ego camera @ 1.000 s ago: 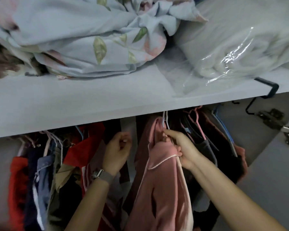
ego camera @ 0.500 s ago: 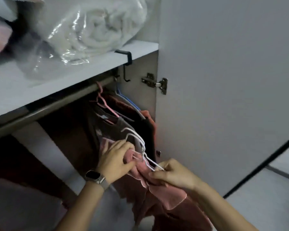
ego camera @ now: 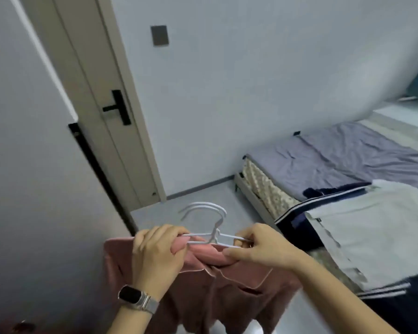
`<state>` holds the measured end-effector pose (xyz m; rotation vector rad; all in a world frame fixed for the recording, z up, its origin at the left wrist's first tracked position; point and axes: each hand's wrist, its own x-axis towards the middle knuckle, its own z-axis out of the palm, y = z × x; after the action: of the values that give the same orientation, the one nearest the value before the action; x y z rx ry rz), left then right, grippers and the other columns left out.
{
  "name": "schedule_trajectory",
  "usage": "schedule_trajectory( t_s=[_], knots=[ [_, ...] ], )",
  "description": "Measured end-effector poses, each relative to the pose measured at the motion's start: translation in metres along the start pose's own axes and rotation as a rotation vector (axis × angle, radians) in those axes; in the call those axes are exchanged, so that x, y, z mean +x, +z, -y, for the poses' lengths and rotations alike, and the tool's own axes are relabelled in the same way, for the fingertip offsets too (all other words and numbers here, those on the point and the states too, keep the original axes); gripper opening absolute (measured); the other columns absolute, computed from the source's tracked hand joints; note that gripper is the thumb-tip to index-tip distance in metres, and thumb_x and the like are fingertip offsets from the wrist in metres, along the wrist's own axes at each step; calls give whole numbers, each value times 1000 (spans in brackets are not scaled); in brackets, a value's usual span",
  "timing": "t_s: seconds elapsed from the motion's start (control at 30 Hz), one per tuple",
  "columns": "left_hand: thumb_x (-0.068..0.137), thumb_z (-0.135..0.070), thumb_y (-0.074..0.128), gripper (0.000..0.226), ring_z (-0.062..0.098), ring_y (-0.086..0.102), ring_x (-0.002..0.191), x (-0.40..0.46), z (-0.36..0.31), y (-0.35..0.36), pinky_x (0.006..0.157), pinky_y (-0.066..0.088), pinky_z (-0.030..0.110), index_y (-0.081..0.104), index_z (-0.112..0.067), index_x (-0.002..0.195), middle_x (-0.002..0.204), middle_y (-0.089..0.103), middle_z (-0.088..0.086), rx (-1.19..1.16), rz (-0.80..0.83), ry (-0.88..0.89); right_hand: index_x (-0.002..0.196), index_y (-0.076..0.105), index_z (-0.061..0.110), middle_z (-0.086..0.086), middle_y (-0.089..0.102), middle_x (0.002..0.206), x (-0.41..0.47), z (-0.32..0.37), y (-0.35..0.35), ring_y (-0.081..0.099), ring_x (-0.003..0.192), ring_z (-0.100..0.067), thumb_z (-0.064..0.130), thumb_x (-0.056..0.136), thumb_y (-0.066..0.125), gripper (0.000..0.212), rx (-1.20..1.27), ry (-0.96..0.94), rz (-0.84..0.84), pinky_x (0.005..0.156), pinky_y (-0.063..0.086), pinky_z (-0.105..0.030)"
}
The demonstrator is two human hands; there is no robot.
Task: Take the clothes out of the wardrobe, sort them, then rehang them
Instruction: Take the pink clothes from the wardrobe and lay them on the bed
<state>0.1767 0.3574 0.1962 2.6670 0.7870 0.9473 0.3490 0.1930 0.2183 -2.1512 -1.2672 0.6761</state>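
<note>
Gripping two thin white wire hangers (ego camera: 206, 233) by their shoulders, the left hand (ego camera: 158, 253) and the right hand (ego camera: 258, 247) are both curled tight round the wire and the soft pink garment (ego camera: 217, 283) bunched under it. The cloth has pale piping and droops in loose folds below the wrists. A smartwatch (ego camera: 136, 298) with a metal mesh band sits on the left wrist. To the right, a bed (ego camera: 348, 160) with a wrinkled lilac sheet carries folded navy and pale grey clothes (ego camera: 362, 235). Behind stands a beige door (ego camera: 101, 92) with a black lever handle.
</note>
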Motion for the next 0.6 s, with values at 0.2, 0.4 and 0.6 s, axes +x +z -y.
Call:
schedule_trajectory(
  t_s=[0.2, 0.4, 0.6],
  knots=[
    [71, -43, 51, 15, 5, 61, 76, 92, -127, 123, 77, 30, 27, 62, -33, 74, 75, 64, -19, -105, 146, 233, 71, 66, 7, -12, 62, 62, -35, -134, -102, 50, 55, -11, 82, 63, 57, 76, 193, 218, -298, 60, 43, -35],
    [74, -45, 45, 24, 8, 62, 81, 153, -246, 209, 78, 28, 28, 65, -33, 77, 81, 65, -17, -271, 286, 356, 63, 60, 8, -10, 54, 56, -74, -215, -189, 47, 54, -8, 72, 71, 57, 65, 201, 360, -511, 59, 37, -31],
    [73, -46, 45, 20, 1, 57, 83, 204, -321, 274, 75, 21, 27, 63, -38, 76, 82, 63, -23, -406, 379, 466, 57, 64, 13, 6, 62, 56, -95, -278, -246, 59, 59, -6, 29, 80, 74, 29, 313, 490, -705, 60, 41, -21]
  ],
)
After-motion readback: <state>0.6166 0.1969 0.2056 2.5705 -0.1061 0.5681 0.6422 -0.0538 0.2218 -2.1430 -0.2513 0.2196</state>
